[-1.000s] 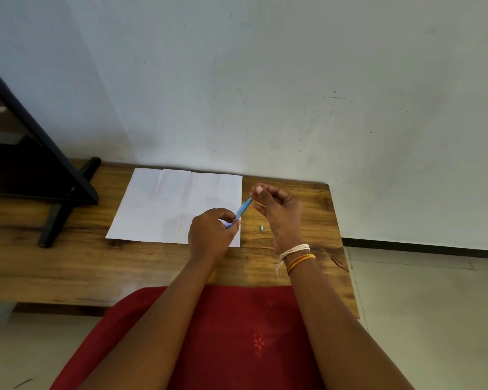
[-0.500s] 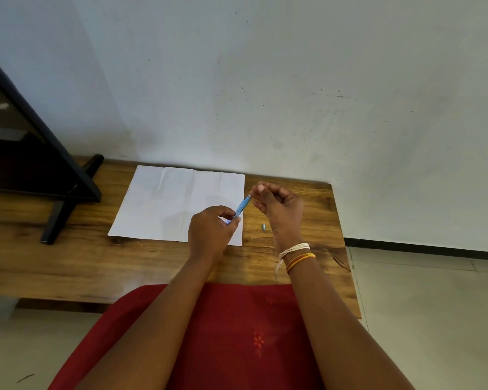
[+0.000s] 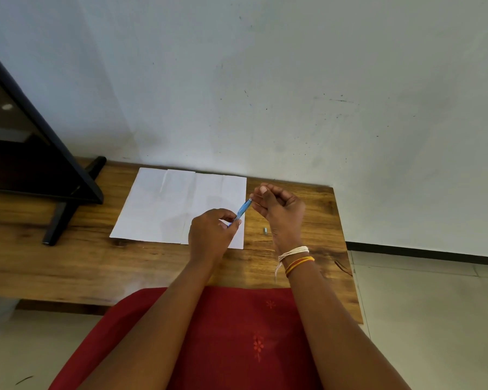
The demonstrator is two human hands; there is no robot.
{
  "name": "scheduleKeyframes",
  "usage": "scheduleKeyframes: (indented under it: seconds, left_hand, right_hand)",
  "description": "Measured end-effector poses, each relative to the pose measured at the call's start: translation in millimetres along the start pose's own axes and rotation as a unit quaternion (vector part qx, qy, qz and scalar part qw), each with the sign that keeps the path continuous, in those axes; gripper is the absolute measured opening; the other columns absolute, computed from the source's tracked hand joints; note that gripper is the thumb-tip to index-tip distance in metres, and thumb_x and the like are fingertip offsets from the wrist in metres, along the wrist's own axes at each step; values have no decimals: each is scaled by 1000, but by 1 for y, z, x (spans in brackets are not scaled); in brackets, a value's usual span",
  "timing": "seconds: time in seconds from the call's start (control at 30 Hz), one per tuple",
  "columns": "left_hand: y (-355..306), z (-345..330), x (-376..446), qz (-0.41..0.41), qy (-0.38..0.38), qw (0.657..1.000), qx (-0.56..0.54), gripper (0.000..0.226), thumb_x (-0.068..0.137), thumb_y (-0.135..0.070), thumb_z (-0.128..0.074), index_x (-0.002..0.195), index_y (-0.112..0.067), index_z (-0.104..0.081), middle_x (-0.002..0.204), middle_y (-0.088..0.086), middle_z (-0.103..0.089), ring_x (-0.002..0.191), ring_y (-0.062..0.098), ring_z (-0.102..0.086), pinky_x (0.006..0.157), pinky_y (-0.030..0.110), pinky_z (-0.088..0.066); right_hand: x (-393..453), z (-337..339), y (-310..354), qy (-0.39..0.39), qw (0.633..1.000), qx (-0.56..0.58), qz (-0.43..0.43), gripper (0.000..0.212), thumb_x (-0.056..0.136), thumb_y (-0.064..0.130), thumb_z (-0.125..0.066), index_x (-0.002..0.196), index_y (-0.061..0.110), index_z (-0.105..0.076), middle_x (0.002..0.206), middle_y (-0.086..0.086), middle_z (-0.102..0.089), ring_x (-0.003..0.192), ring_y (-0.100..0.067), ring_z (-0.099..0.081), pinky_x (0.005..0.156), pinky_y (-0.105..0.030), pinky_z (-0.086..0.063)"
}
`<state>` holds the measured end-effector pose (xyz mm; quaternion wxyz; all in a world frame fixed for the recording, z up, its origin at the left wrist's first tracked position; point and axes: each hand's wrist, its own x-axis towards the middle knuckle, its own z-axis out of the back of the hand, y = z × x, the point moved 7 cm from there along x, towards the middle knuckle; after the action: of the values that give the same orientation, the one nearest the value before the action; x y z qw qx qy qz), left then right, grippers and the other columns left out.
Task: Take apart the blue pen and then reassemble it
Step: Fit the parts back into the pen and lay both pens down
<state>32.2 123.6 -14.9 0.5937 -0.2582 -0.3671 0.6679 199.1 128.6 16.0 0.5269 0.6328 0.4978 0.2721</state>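
Slim blue pen [image 3: 243,211] tilted between both hands

Both bare forearms reached forward, hands raised close together. The left hand [image 3: 212,230] was curled, thumb and fingers pinched shut. The right hand [image 3: 279,208], wrist wrapped in white and orange threads, was held slightly higher, fingertips pinched.
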Motion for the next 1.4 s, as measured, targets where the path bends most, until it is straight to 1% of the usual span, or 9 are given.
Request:
scheduleKeyframes:
  seconds: [0.1,0.33,0.47,0.67,0.83,0.97,1.07,1.23,1.4]
  left_hand:
    - [1,0,0,1,2,1000,-2,22,77,-36,-75,91,-19,-75,94,0,-76,64,8,-62,61,16,-49]
    - [-1,1,0,-1,4,1000,1,23,78,-36,-74,93,-18,-75,95,0,-76,66,8,-63,63,17,-50]
    - [-2,3,-1,-3,2,1000,0,25,78,-35,-74,94,-17,-75,97,1,-75,69,10,-64,67,21,-53]
    - [-3,6,0,-8,-3,1000,-11,25,78,-35,-74,94,-16,-75,97,0,-75,70,12,-66,65,19,-52]
    - [0,7,1,-3,-4,1000,-4,25,78,-36,-74,95,-17,-75,98,0,-75,69,9,-63,63,13,-46]
    - [1,7,1,-6,-6,1000,-10,26,78,-36,-74,95,-16,-75,98,1,-75,70,9,-63,65,18,-50]
    - [2,6,2,-5,-5,1000,-8,27,78,-36,-73,96,-16,-75,99,1,-75,70,8,-62,63,14,-47]
    - [3,6,3,-8,-4,1000,-6,26,79,-35,-73,96,-16,-75,99,2,-75,71,6,-60,62,10,-42]
    - [5,4,3,1,3,1000,-7,24,79,-35,-73,94,-17,-75,97,1,-75,69,7,-60,60,8,-41]
  right_hand:
    - [0,-1,0,3,1000,-7,2,4,89,2,-65,89,3,-69,83,-12,-73,74,-20,-74,67,-29,-61]
    - [0,-3,2,9,997,-67,30,9,87,2,-68,84,11,-72,82,-8,-75,81,-19,-75,67,-27,-60]
    - [2,-5,0,17,993,-110,45,11,85,4,-71,83,14,-74,82,-6,-75,80,-18,-73,75,-34,-61]
    - [3,-6,-6,20,988,-146,44,9,84,7,-72,92,4,-76,89,-10,-76,85,-21,-73,68,-27,-59]
    - [3,-6,-7,30,985,-167,39,10,84,9,-73,92,4,-77,91,-13,-76,87,-28,-73,76,-37,-61]
    - [3,-9,-8,36,981,-186,45,13,84,10,-73,95,3,-77,92,-12,-77,86,-25,-73,77,-38,-61]
    - [3,-9,-7,36,981,-187,47,14,84,10,-73,95,5,-78,91,-10,-77,85,-23,-73,74,-34,-61]
    - [2,-9,-11,56,981,-187,13,20,83,14,-75,102,6,-76,90,-10,-77,77,-22,-76,68,-33,-62]
    - [3,-4,-12,49,988,-139,-37,27,81,17,-78,104,4,-74,92,-13,-77,80,-25,-76,68,-31,-61]
